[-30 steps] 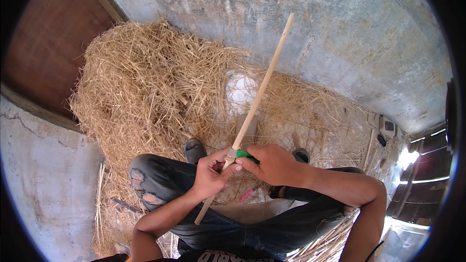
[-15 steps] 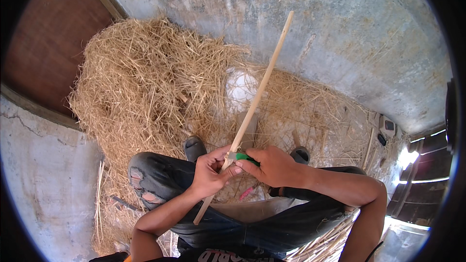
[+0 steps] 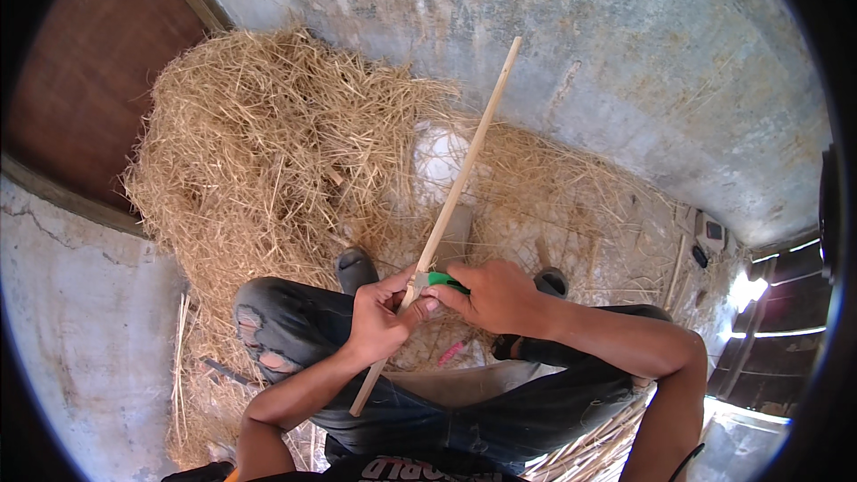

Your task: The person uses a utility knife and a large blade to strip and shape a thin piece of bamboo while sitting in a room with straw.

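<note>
A long, pale wooden strip (image 3: 461,170) slants from over my lap up toward the far wall. My left hand (image 3: 379,317) is wrapped round it below its middle, and its lower end sticks out beneath that hand. My right hand (image 3: 502,297) grips a green-handled cutter knife (image 3: 446,281). The knife's metal front lies against the strip, just beside my left fingers. Both thumbs are close together there, and my fingers partly hide the blade. A small curl of shaving shows at the contact.
Dry straw (image 3: 259,143) is heaped at the left against the concrete wall (image 3: 643,62). A white lump (image 3: 440,161) lies beyond my feet. On the floor are a pink object (image 3: 453,353) and, at the far right, a small dark device (image 3: 711,232). Several thin sticks (image 3: 594,446) lie at lower right.
The strip's far end has shifted left and toward me. Both hands have moved slightly left and up in the picture, keeping their hold on the strip and cutter knife.
</note>
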Demonstrator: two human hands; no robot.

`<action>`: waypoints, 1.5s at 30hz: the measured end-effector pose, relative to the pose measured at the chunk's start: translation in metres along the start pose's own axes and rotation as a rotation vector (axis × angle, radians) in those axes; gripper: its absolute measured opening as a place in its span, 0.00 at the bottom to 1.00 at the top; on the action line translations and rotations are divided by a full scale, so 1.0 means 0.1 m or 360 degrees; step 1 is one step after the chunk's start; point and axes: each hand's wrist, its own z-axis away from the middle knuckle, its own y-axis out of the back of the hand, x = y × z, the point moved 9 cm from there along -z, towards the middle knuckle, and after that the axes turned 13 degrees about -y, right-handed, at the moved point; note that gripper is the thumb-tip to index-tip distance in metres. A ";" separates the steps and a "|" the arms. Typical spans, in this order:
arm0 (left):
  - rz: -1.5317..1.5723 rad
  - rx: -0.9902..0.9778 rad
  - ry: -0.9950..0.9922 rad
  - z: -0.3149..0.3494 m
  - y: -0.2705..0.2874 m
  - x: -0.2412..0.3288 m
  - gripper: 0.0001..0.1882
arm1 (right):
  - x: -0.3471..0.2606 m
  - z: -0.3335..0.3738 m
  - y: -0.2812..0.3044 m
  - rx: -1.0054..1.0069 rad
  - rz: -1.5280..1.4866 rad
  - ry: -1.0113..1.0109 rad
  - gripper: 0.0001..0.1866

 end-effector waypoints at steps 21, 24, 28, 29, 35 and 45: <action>0.0069 0.0012 -0.0099 0.03 -0.01 0.09 0.28 | -0.08 -0.02 0.23 0.0129 -0.0161 0.0102 0.21; 0.0082 0.0044 -0.0122 0.00 0.00 0.11 0.28 | -0.08 0.01 0.08 -0.0024 -0.0139 0.0064 0.19; 0.0029 0.0098 -0.0115 0.03 0.03 0.06 0.29 | -0.05 -0.02 0.00 -0.0032 0.0013 0.0026 0.20; -0.0022 0.0098 -0.0083 0.04 0.04 0.02 0.29 | -0.06 -0.02 0.01 -0.0002 0.0086 0.0027 0.21; -0.0142 0.0105 -0.0097 0.00 0.07 0.06 0.29 | -0.03 -0.11 0.06 0.0231 0.0142 0.0187 0.24; -0.0260 -0.0194 -0.0131 0.32 -0.08 0.20 0.20 | 1.37 -0.43 1.69 0.0772 -0.0370 -0.0948 0.25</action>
